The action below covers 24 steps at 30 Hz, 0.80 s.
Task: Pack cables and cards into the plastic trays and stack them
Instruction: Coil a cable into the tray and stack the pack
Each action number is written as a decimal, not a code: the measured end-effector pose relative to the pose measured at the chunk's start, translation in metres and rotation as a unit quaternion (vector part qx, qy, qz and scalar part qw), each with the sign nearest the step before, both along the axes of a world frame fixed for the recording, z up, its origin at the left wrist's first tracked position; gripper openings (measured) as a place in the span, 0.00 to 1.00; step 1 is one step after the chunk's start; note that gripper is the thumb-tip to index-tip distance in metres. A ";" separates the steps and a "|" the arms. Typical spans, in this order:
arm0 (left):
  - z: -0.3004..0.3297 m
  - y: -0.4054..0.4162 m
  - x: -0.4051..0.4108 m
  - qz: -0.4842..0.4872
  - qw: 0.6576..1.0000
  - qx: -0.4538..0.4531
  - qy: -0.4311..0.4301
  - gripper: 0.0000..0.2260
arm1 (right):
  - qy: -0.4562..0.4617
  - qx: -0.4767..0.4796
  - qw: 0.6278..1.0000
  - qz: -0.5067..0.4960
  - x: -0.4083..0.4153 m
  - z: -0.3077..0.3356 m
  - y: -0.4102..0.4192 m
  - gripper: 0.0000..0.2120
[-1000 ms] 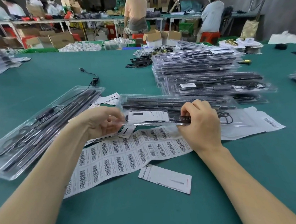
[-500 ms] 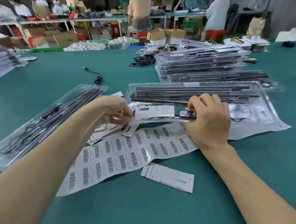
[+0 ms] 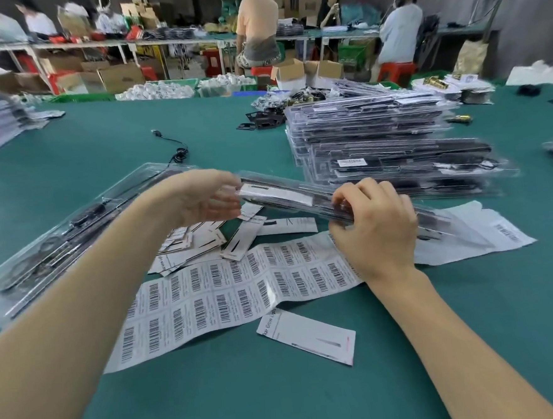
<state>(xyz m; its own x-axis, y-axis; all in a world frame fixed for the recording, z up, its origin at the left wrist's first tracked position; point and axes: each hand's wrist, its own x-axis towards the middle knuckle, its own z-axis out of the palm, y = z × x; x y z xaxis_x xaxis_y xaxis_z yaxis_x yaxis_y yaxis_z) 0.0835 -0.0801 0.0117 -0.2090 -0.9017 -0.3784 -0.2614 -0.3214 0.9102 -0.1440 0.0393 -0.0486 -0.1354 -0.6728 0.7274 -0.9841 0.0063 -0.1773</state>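
Note:
I hold a clear plastic tray (image 3: 287, 197) with black rods and a white card inside, lifted and tilted above the table's middle. My left hand (image 3: 202, 198) grips its left end. My right hand (image 3: 373, 225) grips its near edge, fingers curled over it. A tall stack of packed trays (image 3: 391, 142) stands behind it on the right. Another filled tray (image 3: 64, 237) lies flat at the left. Loose white cards (image 3: 205, 243) are scattered under the held tray, and one card (image 3: 307, 338) lies nearer to me.
A long barcode label sheet (image 3: 229, 297) lies on the green table (image 3: 282, 398). A black cable (image 3: 176, 151) rests further back. Black parts (image 3: 262, 120) and more tray piles sit at the far side. People work at benches behind.
The tray has risen off the table and tilted, its left end higher. Both hands went up with it, and the cards under it are now uncovered.

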 end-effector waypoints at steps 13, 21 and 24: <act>-0.031 0.014 0.008 0.108 0.942 0.048 0.314 0.26 | -0.015 0.031 0.984 0.175 -0.007 0.032 -0.004 0.06; -0.035 0.020 -0.009 0.041 0.941 0.067 0.329 0.24 | -0.001 0.138 0.988 0.073 -0.001 0.109 -0.060 0.12; -0.039 0.024 -0.016 0.011 0.964 0.059 0.258 0.23 | -0.146 0.181 0.970 0.072 -0.010 0.127 -0.082 0.12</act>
<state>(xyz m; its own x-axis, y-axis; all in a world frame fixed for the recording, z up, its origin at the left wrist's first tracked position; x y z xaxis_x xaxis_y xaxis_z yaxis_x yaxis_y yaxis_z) 0.0671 -0.0564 -0.0273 -0.3778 -0.8650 -0.3304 0.2239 -0.4316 0.8738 -0.1541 -0.0425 0.0786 -0.1858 -0.9038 0.3854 -0.8878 -0.0137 -0.4600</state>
